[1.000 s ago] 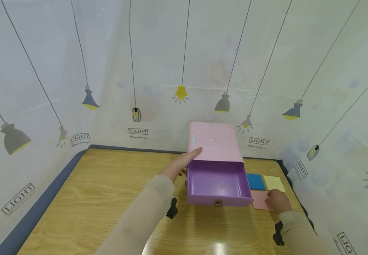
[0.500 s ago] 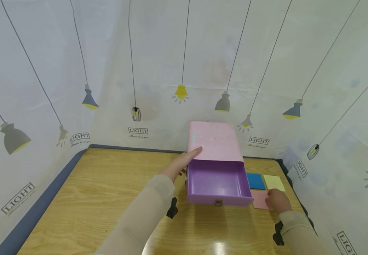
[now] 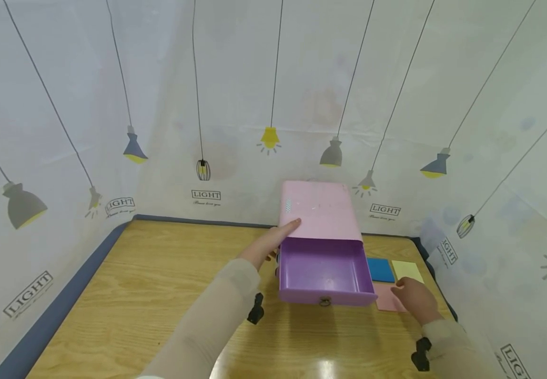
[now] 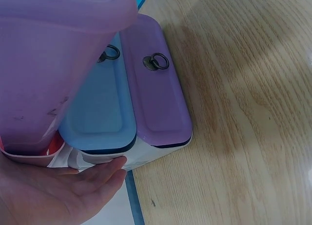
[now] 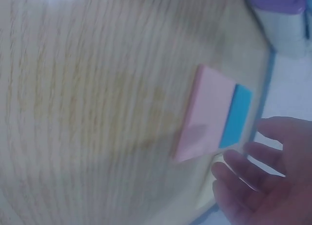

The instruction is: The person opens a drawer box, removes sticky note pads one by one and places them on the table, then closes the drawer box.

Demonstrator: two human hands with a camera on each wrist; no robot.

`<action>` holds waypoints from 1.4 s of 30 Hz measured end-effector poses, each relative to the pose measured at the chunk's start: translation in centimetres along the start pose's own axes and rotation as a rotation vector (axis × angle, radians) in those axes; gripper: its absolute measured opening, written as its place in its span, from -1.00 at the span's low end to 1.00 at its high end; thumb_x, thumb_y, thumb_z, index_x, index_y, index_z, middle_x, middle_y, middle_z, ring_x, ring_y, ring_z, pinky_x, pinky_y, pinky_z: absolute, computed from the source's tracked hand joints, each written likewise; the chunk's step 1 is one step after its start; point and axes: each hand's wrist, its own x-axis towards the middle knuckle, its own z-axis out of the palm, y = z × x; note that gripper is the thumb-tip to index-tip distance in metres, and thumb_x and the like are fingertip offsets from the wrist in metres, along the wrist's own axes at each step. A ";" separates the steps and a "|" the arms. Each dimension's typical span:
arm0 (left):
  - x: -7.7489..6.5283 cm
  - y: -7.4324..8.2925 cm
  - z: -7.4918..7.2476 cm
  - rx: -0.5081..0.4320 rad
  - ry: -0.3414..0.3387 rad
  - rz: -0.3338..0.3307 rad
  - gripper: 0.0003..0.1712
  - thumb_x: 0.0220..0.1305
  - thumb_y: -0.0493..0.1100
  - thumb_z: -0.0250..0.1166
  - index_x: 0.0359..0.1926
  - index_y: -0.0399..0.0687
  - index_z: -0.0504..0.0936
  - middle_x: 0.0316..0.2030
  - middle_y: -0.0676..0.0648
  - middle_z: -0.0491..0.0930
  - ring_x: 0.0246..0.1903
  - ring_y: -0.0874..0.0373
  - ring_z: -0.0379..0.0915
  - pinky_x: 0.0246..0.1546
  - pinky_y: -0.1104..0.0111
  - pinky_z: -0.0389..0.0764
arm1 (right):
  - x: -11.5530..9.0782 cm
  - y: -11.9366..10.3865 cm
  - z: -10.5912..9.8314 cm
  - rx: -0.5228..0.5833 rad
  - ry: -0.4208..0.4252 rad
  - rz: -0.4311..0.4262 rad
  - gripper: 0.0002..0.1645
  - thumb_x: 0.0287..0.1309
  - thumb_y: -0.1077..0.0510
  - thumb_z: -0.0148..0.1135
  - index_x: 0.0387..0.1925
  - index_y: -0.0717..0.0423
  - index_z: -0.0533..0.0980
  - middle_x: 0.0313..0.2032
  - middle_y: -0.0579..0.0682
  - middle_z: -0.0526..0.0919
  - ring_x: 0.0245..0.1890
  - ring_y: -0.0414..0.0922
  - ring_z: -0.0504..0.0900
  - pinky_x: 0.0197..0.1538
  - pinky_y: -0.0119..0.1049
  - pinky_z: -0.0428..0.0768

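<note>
Left hand rests uncurled on a mini drawer cabinet
Right hand, fingers loosely apart, holds nothing near the pink sticky-note pad

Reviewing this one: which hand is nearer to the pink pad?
Right. In the head view, the right hand is at the right edge of the pink pad. The left hand is across the open drawer, at the left side of the cabinet.

Purple drawer stands open — pink pad, probably square, lies nearby.
</note>
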 end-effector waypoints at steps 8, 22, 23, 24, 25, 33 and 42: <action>-0.3 0.1 0.0 -0.007 0.000 0.004 0.22 0.03 0.69 -0.06 0.40 -0.18 0.28 0.12 -0.26 0.47 -0.11 -0.19 0.44 0.06 -0.14 0.38 | -1.7 -1.7 -0.8 0.056 0.023 -0.056 -0.52 0.33 0.06 0.15 -0.02 0.46 0.50 -0.12 0.34 0.62 -0.21 0.16 0.61 -0.21 0.04 0.60; -0.5 0.1 0.1 -0.014 0.001 -0.002 0.25 -0.02 0.72 -0.04 0.39 -0.15 0.29 0.10 -0.24 0.47 -0.12 -0.17 0.43 0.02 -0.10 0.42 | -6.4 -5.8 -3.4 0.115 0.136 -0.248 -0.55 0.33 0.02 0.17 0.02 0.33 0.55 -0.18 0.14 0.63 -0.23 0.04 0.58 -0.27 -0.04 0.60; -0.5 0.1 0.1 -0.012 0.002 -0.003 0.26 -0.03 0.72 -0.04 0.40 -0.15 0.28 0.11 -0.24 0.46 -0.12 -0.17 0.43 0.03 -0.10 0.42 | -6.8 -6.1 -3.6 0.118 0.162 -0.269 -0.56 0.33 0.03 0.18 0.02 0.31 0.55 -0.18 0.13 0.63 -0.23 0.03 0.58 -0.26 -0.05 0.60; -0.4 0.2 0.1 -0.010 0.003 -0.004 0.26 -0.03 0.72 -0.05 0.40 -0.15 0.28 0.12 -0.25 0.46 -0.11 -0.18 0.43 0.03 -0.11 0.42 | -7.3 -6.4 -3.9 0.126 0.182 -0.285 -0.57 0.33 0.03 0.18 0.02 0.30 0.55 -0.18 0.11 0.63 -0.23 0.02 0.58 -0.26 -0.06 0.60; -0.4 0.3 0.1 -0.009 0.004 -0.006 0.26 -0.03 0.72 -0.05 0.41 -0.14 0.28 0.13 -0.25 0.45 -0.10 -0.18 0.43 0.03 -0.11 0.41 | -7.7 -6.7 -4.1 0.132 0.200 -0.298 -0.58 0.34 0.02 0.17 0.03 0.28 0.55 -0.17 0.08 0.63 -0.23 0.00 0.58 -0.26 -0.07 0.60; -0.7 1.0 -0.1 0.002 -0.017 -0.021 0.24 -0.04 0.73 -0.05 0.42 -0.05 0.28 0.13 -0.24 0.44 -0.05 -0.19 0.39 0.01 -0.10 0.39 | -10.2 -8.6 -5.6 0.171 0.241 -0.428 -0.52 0.36 -0.09 0.15 0.07 0.19 0.56 -0.07 0.03 0.62 -0.19 -0.07 0.59 -0.21 -0.13 0.60; -0.5 1.2 -0.3 0.016 -0.009 -0.012 0.22 -0.01 0.71 -0.04 0.42 -0.07 0.28 0.20 -0.25 0.41 -0.01 -0.19 0.39 0.02 -0.09 0.40 | -11.6 -9.6 -5.7 0.124 0.150 -0.406 -0.32 0.19 -0.37 0.19 0.08 0.06 0.57 -0.20 -0.13 0.62 -0.21 -0.14 0.54 -0.23 -0.16 0.54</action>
